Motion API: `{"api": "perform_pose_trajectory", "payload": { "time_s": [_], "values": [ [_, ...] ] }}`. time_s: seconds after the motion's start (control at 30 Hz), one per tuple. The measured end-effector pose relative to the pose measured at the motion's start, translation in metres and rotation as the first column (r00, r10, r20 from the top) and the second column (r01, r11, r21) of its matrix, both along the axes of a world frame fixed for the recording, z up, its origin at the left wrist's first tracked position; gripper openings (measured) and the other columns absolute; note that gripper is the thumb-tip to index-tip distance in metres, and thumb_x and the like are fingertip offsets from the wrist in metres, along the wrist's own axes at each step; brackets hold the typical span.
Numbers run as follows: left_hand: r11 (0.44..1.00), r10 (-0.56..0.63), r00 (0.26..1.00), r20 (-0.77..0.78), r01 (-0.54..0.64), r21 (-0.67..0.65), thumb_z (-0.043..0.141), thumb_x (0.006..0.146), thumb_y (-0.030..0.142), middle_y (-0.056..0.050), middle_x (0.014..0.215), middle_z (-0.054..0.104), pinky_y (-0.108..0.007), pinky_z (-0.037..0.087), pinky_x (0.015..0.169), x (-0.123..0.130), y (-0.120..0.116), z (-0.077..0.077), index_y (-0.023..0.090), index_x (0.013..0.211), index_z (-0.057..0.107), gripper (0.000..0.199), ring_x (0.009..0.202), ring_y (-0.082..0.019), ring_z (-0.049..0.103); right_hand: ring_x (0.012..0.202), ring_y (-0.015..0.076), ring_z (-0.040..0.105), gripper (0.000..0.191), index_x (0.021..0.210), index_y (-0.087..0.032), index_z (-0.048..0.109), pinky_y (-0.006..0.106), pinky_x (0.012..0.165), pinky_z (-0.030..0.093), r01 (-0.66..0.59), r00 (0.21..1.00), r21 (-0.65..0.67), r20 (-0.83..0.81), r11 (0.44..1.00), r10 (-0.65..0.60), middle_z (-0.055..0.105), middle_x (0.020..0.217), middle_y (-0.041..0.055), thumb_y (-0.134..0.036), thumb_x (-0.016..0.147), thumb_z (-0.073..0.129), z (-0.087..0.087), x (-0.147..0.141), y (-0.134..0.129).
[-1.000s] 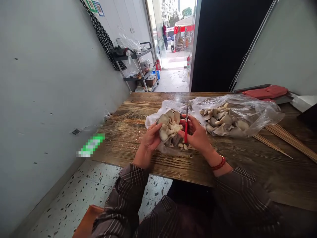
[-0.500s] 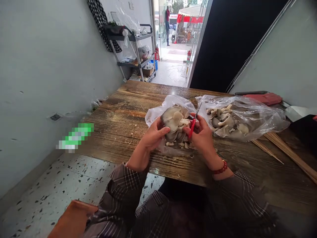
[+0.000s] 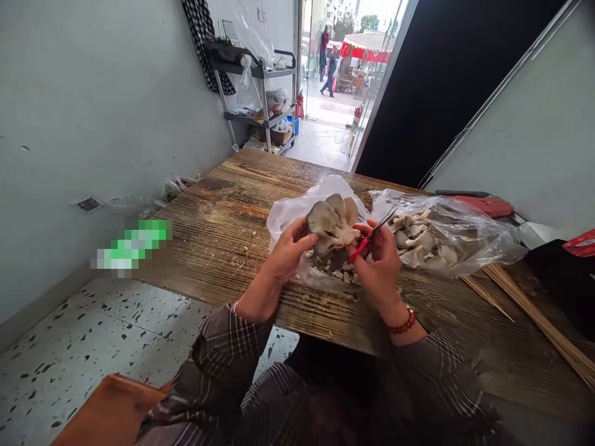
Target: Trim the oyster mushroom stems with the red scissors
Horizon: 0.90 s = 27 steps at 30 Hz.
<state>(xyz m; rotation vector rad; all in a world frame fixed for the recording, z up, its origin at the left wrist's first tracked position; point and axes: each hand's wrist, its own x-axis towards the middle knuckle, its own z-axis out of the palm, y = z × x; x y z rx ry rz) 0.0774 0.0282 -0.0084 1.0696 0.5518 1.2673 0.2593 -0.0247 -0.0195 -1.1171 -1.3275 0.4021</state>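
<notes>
We grasp the mushroom cluster [image 3: 331, 224] with our left hand [image 3: 289, 253], fingers and thumb around its cap side at 8 o'clock. Our right hand [image 3: 382, 263] is closed around the red-handled scissors [image 3: 357, 251] at the cluster's 4 o'clock, beside the stem end, the blades pointing between 1 and 2 o'clock, away from the cluster. We have the cluster raised above a white plastic bag [image 3: 284, 214] on the table [image 3: 209, 241], with pale trimmings [image 3: 341, 274] below it at 6 o'clock. At 3 o'clock from the cluster we see more mushrooms [image 3: 418, 238] in a clear bag [image 3: 488, 244]; at 4 o'clock, thin wooden sticks [image 3: 525, 301] lie on the table.
</notes>
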Motion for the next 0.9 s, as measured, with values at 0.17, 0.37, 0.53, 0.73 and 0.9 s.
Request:
{"api": "perform_pose_trajectory", "payload": {
  "time_s": [0.17,0.37,0.53,0.73,0.9],
  "values": [
    [0.999,0.035,0.999,0.035,-0.033,-0.041,0.095,0.058,0.036,-0.004,0.093,0.073,-0.028,0.049,0.086,-0.002,0.002,-0.002,0.016,0.095,0.075,0.047,0.092,-0.019,0.065,0.107,0.0248,0.071,0.053,0.133,-0.029,0.054,0.046,0.095,0.060,0.036,0.990,0.015,0.133,0.999,-0.037,0.071,0.126,0.0081,-0.023,0.083,0.071,-0.004,0.005,-0.002],
    [0.995,-0.070,0.997,0.031,0.072,-0.071,0.096,0.057,0.039,-0.006,0.096,0.073,-0.027,0.049,0.082,-0.002,0.002,-0.002,0.016,0.099,0.075,0.053,0.089,-0.018,0.065,0.098,0.0239,0.073,0.050,0.129,-0.028,0.057,0.046,0.091,0.061,0.065,0.997,-0.034,0.042,0.997,-0.064,0.072,0.119,0.0080,-0.033,0.082,0.076,0.000,0.000,-0.003],
    [0.997,0.056,0.998,0.020,-0.054,-0.057,0.092,0.066,0.037,-0.008,0.111,0.069,-0.030,0.047,0.094,0.001,0.003,-0.006,0.019,0.119,0.069,0.061,0.105,-0.020,0.063,0.092,0.0210,0.072,0.048,0.120,-0.025,0.061,0.039,0.085,0.061,0.088,0.994,-0.094,-0.064,0.992,-0.094,0.074,0.107,0.0077,-0.036,0.078,0.080,0.006,-0.004,-0.002],
    [0.995,0.097,0.990,0.104,-0.100,0.028,0.090,0.068,0.032,-0.008,0.133,0.062,-0.035,0.046,0.103,-0.004,0.002,-0.004,0.029,0.132,0.064,0.069,0.121,-0.024,0.059,0.086,0.0170,0.069,0.046,0.118,-0.026,0.059,0.031,0.075,0.059,-0.012,0.975,-0.147,-0.223,0.989,-0.021,0.072,0.097,0.0031,-0.042,0.079,0.078,0.018,0.008,0.011],
    [0.992,-0.126,0.981,0.150,0.125,0.018,0.083,0.074,0.032,-0.010,0.134,0.066,-0.040,0.048,0.106,-0.004,0.002,-0.006,0.026,0.128,0.069,0.056,0.121,-0.028,0.063,0.090,0.0192,0.070,0.034,0.110,-0.027,0.061,0.034,0.082,0.060,-0.292,0.906,-0.137,-0.355,0.947,0.228,0.072,0.101,0.0032,-0.052,0.087,0.067,0.026,0.012,0.027]
  ]
}}
